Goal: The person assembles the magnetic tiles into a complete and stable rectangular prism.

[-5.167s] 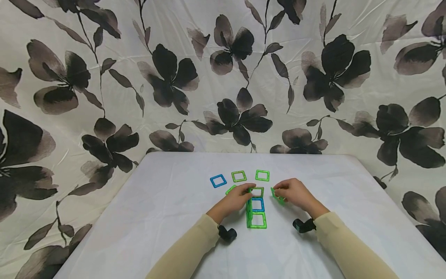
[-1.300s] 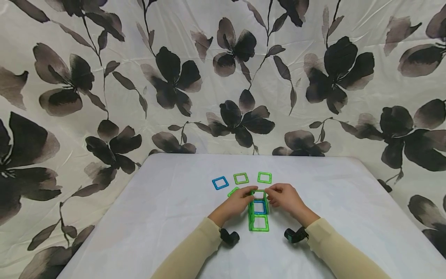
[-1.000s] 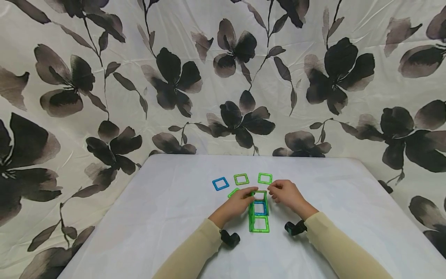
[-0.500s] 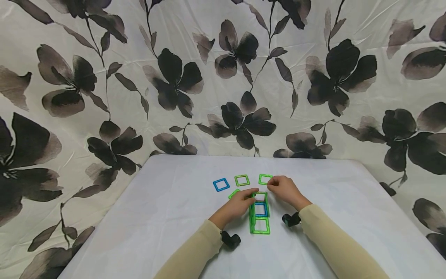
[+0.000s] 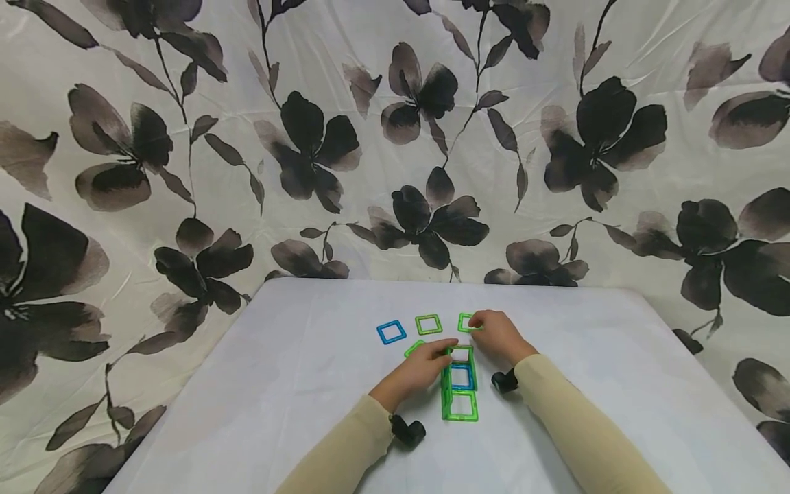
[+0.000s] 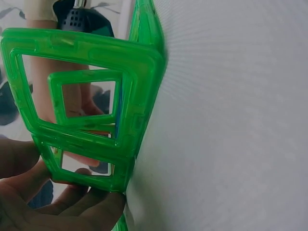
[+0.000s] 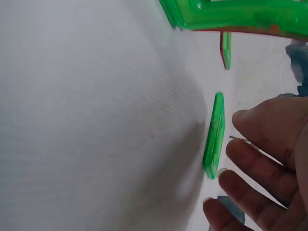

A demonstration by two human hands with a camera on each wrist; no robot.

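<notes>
In the head view, green and blue square magnetic tiles form a trough. A green tile (image 5: 463, 418) and a blue tile (image 5: 463, 388) lie in its floor row, with a green wall (image 5: 446, 398) along the left. Another green tile (image 5: 474, 367) stands on the right side. My left hand (image 5: 416, 370) grips the far end of the left wall; the left wrist view shows thumb and fingers about the green tiles (image 6: 82, 140). Over a loose green tile (image 5: 461, 322) at the back right hovers my right hand (image 5: 498, 336), fingers spread apart close to the tile (image 7: 214, 139) in its wrist view.
A loose blue tile (image 5: 380, 335) and a yellow-green tile (image 5: 428, 332) lie flat behind the trough. One more green tile (image 5: 412, 348) is partly covered by the left hand. The white table (image 5: 278, 384) ends at a floral cloth (image 5: 345, 240).
My right hand earlier brought a green tile to the trough's right side. It has let go and moved back over the loose far tile. My left hand keeps its place.
</notes>
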